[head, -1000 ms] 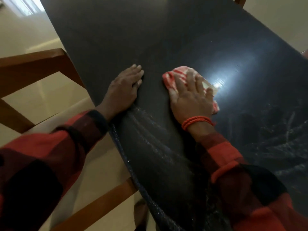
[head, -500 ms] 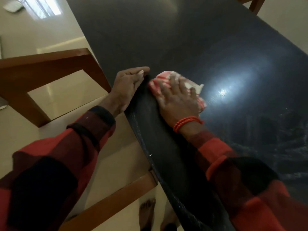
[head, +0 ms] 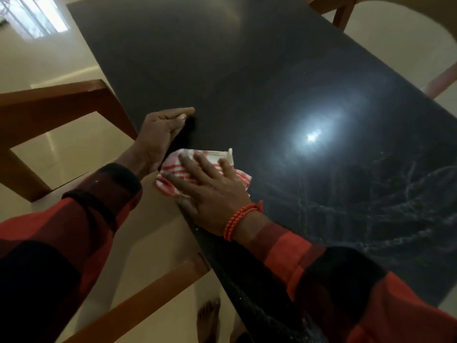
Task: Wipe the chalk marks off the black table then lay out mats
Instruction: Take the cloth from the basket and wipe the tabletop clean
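Since a second ago the cloth (head: 197, 172) has slid back toward 7 o'clock, right to the table's left edge, partly hanging over it. Big black table (head: 247, 78) fills most of the view, with chalk marks (head: 371, 206) still smeared around 4 o'clock and a bright light glare near the centre. Wooden chair (head: 61, 105) sits off at 9 o'clock. Right hand (head: 212, 191) lies flat, fingers spread, pressing the red-and-white cloth down, not pinching it. Left hand (head: 158, 134) is cupped, fingers together, against the table edge just beside the cloth.
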